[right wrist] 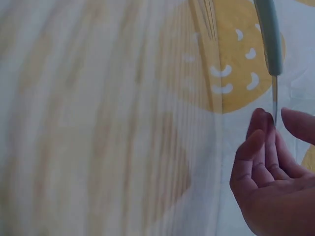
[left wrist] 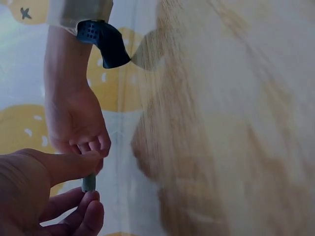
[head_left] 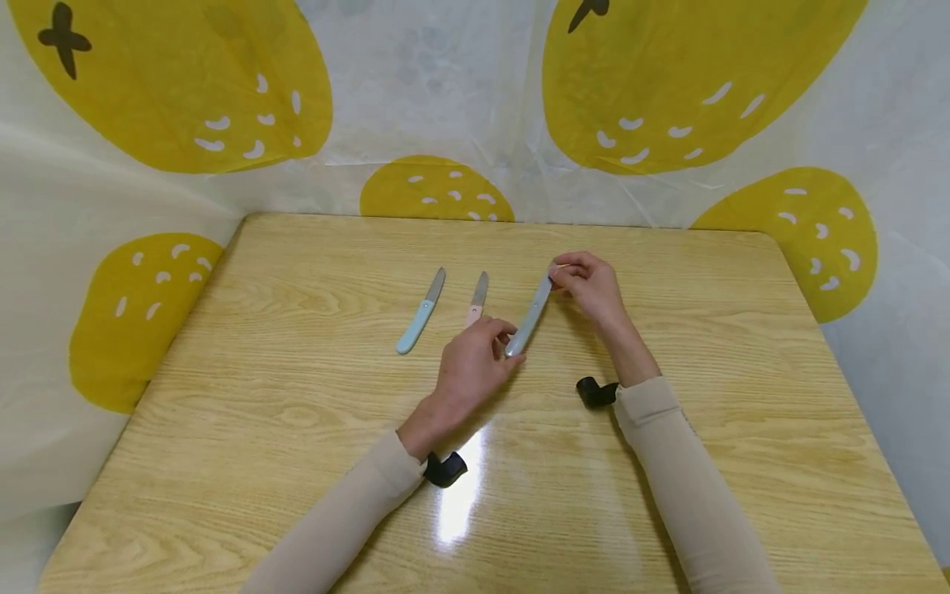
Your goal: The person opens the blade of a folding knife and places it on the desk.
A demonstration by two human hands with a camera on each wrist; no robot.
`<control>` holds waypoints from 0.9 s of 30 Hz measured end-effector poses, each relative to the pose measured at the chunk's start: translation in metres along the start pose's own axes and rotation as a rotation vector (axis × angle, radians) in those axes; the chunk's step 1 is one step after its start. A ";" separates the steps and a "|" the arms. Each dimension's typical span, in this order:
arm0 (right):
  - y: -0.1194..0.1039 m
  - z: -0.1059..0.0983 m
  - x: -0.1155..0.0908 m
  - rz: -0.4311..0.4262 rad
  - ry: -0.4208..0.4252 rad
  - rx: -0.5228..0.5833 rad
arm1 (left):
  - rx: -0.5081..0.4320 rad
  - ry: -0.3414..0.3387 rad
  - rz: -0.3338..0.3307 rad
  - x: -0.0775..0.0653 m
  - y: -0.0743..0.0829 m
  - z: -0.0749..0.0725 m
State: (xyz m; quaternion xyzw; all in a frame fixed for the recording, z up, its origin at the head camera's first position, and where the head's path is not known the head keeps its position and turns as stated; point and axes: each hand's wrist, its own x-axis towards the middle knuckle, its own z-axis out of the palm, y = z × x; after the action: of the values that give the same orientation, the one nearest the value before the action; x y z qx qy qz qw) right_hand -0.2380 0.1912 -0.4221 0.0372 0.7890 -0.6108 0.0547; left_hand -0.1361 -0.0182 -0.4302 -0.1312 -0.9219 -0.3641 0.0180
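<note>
A small paring knife with a pale grey-green handle (head_left: 525, 327) slants between my two hands, blade pointing away. My left hand (head_left: 475, 363) pinches the butt of the handle; in the left wrist view that end (left wrist: 88, 183) shows between thumb and fingers. At the far end, my right hand (head_left: 596, 290) pinches the blade near its tip. The right wrist view gives the narrow blade (right wrist: 274, 93) edge-on, running down to the fingertips. Left of it lie a pink-handled knife (head_left: 479, 290), its handle partly hidden by my left hand, and a light blue-handled knife (head_left: 420, 324).
A wood-grain table (head_left: 297, 412) lies under everything, with a bright reflection (head_left: 460, 495) near the front. Behind and beside it hangs a white sheet (head_left: 438, 74) with large yellow fruit prints. Each wrist wears a black camera mount (head_left: 595, 393).
</note>
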 end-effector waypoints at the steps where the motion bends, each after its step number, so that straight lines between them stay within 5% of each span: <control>1: 0.000 0.000 0.001 0.000 -0.011 -0.015 | 0.007 0.000 0.004 0.000 0.000 0.000; 15: 0.001 -0.001 0.004 0.022 -0.115 -0.184 | 0.080 -0.029 0.020 0.000 0.003 0.002; 27: 0.001 0.000 0.009 0.096 -0.197 -0.200 | 0.153 -0.049 0.026 0.001 0.003 0.005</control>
State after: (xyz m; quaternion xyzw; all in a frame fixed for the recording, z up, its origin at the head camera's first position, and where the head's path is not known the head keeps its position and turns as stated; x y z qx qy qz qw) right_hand -0.2463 0.1914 -0.4247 0.0091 0.8341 -0.5266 0.1643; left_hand -0.1359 -0.0126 -0.4319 -0.1503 -0.9454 -0.2890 0.0101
